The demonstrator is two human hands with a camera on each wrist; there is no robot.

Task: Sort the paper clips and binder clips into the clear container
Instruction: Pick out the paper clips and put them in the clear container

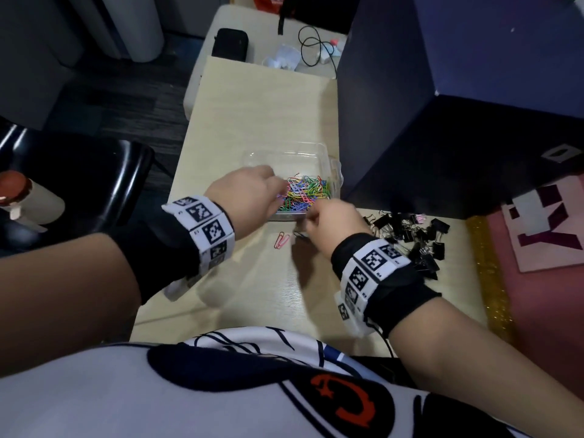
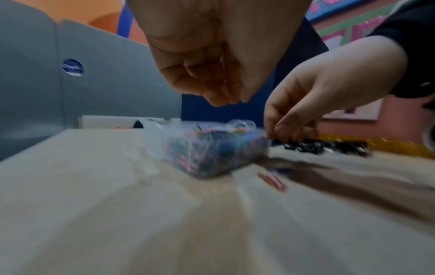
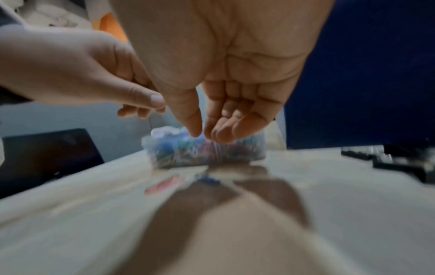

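Both hands [image 1: 249, 192] [image 1: 335, 221] loosely curled, palms down, over clear container [image 1: 335, 172]; grasp on anything unclear

clear container [image 1: 335, 172] half full, coloured paper clips [image 1: 305, 192]; black binder clips [image 1: 410, 235] heaped right.

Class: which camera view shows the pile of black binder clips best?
The head view: the binder clips lie sharp and whole on the table, right of the clear container. The left wrist view blurs them; the right wrist view cuts them off at its edge.
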